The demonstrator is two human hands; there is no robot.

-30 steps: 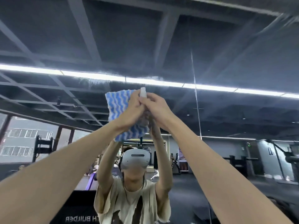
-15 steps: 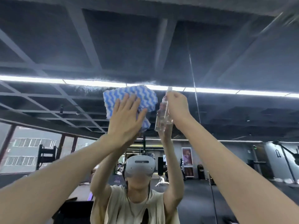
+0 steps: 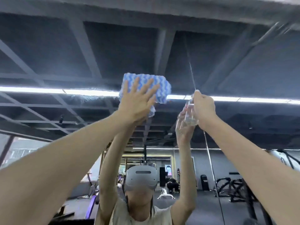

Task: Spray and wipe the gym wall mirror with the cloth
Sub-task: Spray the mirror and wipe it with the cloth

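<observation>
The wall mirror [image 3: 81, 51] fills the view and reflects the gym and me. My left hand [image 3: 138, 101] is raised high, fingers straight and spread, pressing a blue-and-white wavy-striped cloth [image 3: 162, 88] flat against the glass. Fine spray droplets [image 3: 90, 96] speckle the mirror left of the cloth. To the right, my right hand [image 3: 203, 109] grips a small clear spray bottle [image 3: 189, 117] held up near the glass, its white top just above my fingers.
A vertical seam [image 3: 209, 156] between mirror panels runs down beside the bottle. The glass reflects a long ceiling light strip [image 3: 40, 90], dark ceiling beams, windows at the left and gym machines [image 3: 235, 187] at the lower right.
My hands have parted: the left spread flat on the cloth and slid it up and right on the glass. The right carried the bottle off to the right.
</observation>
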